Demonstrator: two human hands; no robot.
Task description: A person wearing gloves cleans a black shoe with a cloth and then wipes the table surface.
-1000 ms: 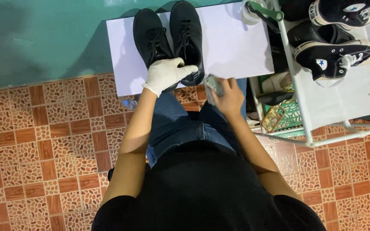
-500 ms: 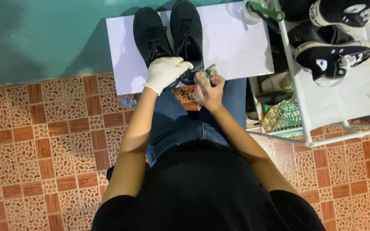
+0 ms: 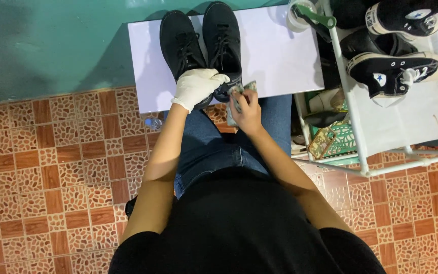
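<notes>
Two black lace-up shoes, the left shoe [image 3: 178, 43] and the right shoe [image 3: 221, 40], stand side by side on a white board [image 3: 280, 56]. My left hand [image 3: 196, 87], in a white glove, rests on the heels of the shoes and grips them. My right hand [image 3: 247, 109], bare, holds a small greyish cloth [image 3: 239, 91] against the heel of the right shoe. My knees in blue jeans [image 3: 209, 147] are just under the board's near edge.
A white shoe rack [image 3: 381, 122] stands at the right with black-and-white sneakers [image 3: 396, 71] on it. A green basket [image 3: 335, 139] sits under the rack. A green wall [image 3: 51, 45] is ahead, and patterned brown floor tiles [image 3: 51, 162] lie around me.
My right hand has moved left and up with the cloth, from beside my knee to the heel of the right shoe. My gloved left hand stays on the shoes.
</notes>
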